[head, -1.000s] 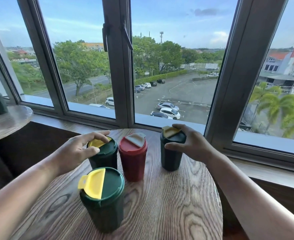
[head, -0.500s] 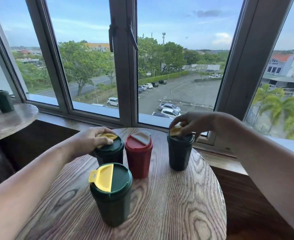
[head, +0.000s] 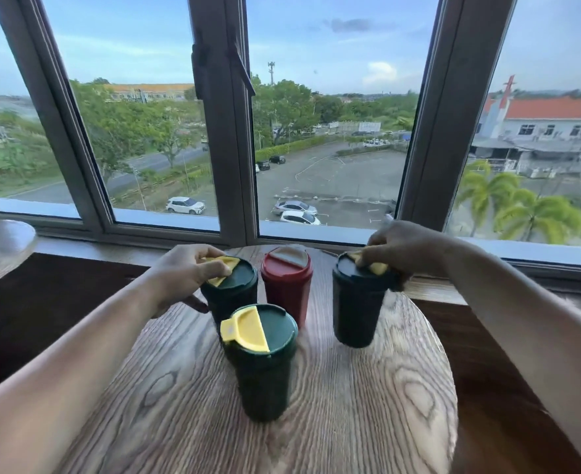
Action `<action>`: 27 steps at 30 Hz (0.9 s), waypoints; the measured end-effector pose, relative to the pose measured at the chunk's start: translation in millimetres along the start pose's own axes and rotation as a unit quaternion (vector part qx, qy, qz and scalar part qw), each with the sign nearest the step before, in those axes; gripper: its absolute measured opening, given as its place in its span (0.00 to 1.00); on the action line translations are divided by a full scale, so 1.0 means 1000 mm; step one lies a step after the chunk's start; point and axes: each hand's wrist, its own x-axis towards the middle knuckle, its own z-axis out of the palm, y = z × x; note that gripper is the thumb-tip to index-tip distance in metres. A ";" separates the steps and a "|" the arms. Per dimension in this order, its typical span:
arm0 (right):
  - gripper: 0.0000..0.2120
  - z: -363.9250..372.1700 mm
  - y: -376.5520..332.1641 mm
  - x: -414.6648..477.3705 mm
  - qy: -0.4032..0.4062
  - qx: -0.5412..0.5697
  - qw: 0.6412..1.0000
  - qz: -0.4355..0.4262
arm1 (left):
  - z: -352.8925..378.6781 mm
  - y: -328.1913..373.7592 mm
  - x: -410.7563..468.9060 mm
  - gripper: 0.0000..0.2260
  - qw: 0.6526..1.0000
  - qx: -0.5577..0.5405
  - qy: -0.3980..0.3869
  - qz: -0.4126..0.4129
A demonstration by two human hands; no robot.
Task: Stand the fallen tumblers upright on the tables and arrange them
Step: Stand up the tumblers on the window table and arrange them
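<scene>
Four tumblers stand upright on the round wooden table (head: 367, 405): a red one (head: 287, 285) at the back, green ones at back left (head: 231, 295), right (head: 359, 302) and front (head: 261, 364). The left hand (head: 183, 271) clasps the back-left tumbler's lid, thumb on its side. The right hand (head: 402, 248) grips the right tumbler's lid from above.

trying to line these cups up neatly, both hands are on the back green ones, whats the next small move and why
Probably slide the dark green tumbler with a yellow lid flap under the right hand leftward, toward the red tumbler with a pale flap. All four tumblers on the round wooden table are upright, but that gap looks wider than the one beside the left hand.
</scene>
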 end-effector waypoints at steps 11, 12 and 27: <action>0.15 0.072 -0.048 -0.041 0.082 0.054 0.992 0.085 | 0.008 -0.013 -0.002 0.11 0.997 0.005 -0.001 0.082; 0.15 0.073 -0.049 -0.043 0.088 0.057 0.991 0.088 | 0.007 -0.017 -0.002 0.12 0.996 0.008 -0.002 0.084; 0.19 0.058 -0.042 -0.044 -0.001 0.025 0.998 0.057 | 0.038 -0.012 -0.122 0.18 0.961 0.117 0.038 0.250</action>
